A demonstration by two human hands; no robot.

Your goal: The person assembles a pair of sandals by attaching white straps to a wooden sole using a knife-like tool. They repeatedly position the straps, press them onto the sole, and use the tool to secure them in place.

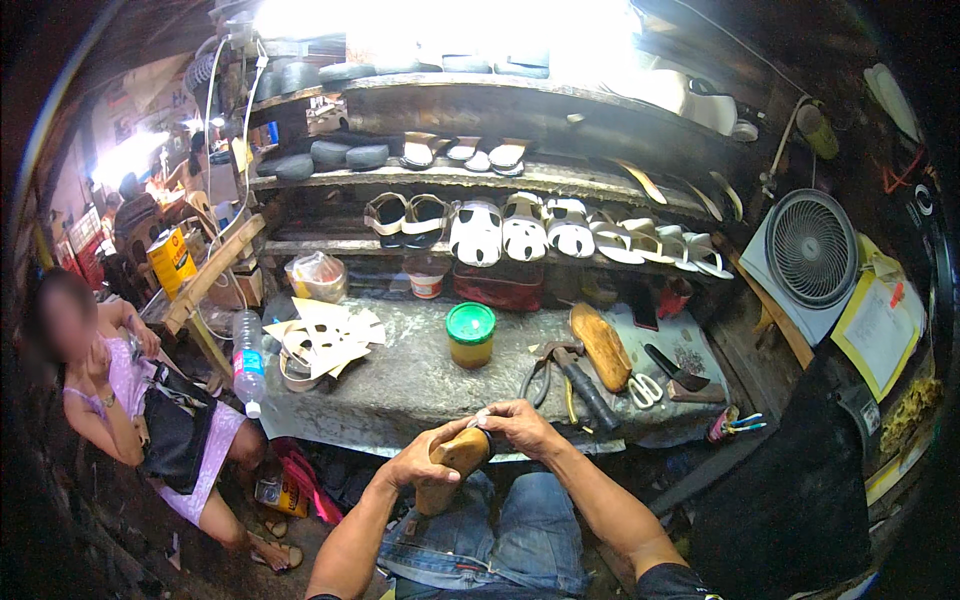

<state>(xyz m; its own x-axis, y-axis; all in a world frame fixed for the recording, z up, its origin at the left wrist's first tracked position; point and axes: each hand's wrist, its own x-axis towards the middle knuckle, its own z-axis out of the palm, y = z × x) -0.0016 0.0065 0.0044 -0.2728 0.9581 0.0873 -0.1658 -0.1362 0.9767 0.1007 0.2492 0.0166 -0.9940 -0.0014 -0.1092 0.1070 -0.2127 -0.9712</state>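
Note:
Above my jeans, a brown wooden shoe last (462, 452) is held tilted over my lap. My left hand (425, 458) is wrapped round its side, thumb on the wood. At the last's far end, my right hand (522, 428) has its fingers pinched together, close against the left fingertips. A small pale bit shows between the fingertips, too small to name. Just beyond the hands, a hammer (588, 390) and pincers (537, 378) lie on the workbench (410, 395). Another wooden last (602, 348) and white-handled scissors (645, 391) are to their right.
A green-lidded jar (471, 335) stands mid-bench, with cut leather pieces (330, 338) and a plastic bottle (248, 362) to its left. White sandals (524, 229) line the shelf behind. A knife (675, 368) lies at right, near a fan (811, 248). A seated person (150, 400) is at left.

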